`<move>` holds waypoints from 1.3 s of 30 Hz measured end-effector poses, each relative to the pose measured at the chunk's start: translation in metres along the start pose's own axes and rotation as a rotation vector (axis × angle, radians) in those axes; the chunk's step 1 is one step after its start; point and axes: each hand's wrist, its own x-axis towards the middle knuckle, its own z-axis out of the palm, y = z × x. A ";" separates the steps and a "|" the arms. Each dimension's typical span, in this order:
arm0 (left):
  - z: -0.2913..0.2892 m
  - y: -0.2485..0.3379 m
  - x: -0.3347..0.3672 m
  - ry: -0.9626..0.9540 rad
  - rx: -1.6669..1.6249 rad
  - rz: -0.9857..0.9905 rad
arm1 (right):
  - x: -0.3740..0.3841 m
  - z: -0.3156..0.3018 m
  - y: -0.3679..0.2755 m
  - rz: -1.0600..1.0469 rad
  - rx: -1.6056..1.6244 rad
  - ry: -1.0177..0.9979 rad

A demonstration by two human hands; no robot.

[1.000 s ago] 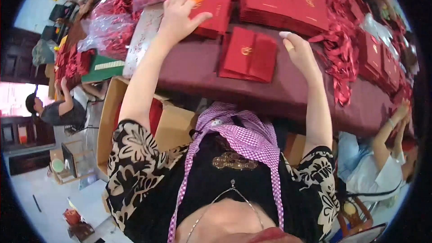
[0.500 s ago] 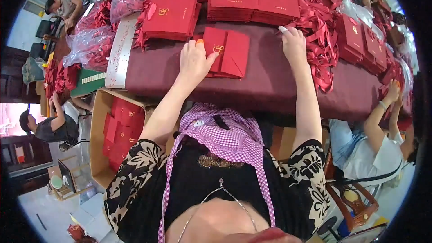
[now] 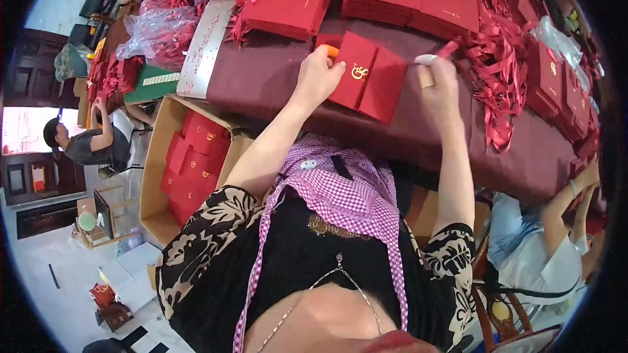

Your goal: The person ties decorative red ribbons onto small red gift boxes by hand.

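Observation:
My left hand (image 3: 320,78) grips the left side of a flat red paper bag (image 3: 383,82) with a gold emblem, thumb on its front and an orange cover on one finger. The bag is raised and tilted over the dark red tablecloth. To its right, my right hand (image 3: 441,88) is closed, a white cover on one fingertip. A red ribbon (image 3: 451,49) shows at its fingers, beside a heap of red ribbons (image 3: 500,91). Right hand and bag are apart.
Stacks of red bags stand at the back left (image 3: 284,3), back middle (image 3: 412,0) and right (image 3: 556,85). An open cardboard box (image 3: 152,189) holding red bags sits left of me below the table. One person (image 3: 98,144) works at left, another (image 3: 540,245) at right.
My left hand has lifted and turned the bag off the tablecloth. My right hand has come nearer to the bag and closed, with a ribbon at its fingers. The whole view has tilted.

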 end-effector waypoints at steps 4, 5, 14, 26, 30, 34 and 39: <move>0.011 -0.014 -0.004 0.062 -0.134 0.063 | -0.013 0.031 -0.043 0.078 0.337 -0.044; 0.011 -0.013 -0.007 0.048 -0.202 0.055 | -0.016 0.036 -0.048 0.073 0.333 -0.053; 0.007 -0.005 -0.008 -0.091 -0.520 -0.113 | -0.027 0.050 -0.055 0.011 0.200 -0.097; -0.001 0.013 -0.020 -0.134 -0.652 -0.107 | -0.021 0.037 -0.068 0.095 0.237 -0.027; -0.006 0.017 -0.026 -0.165 -0.611 -0.069 | -0.020 0.036 -0.073 0.095 0.188 0.050; -0.010 0.027 -0.035 -0.154 -0.588 -0.066 | -0.019 0.033 -0.079 0.072 0.129 0.088; -0.018 0.036 -0.043 -0.142 -0.485 -0.033 | -0.021 0.033 -0.087 0.035 0.110 0.105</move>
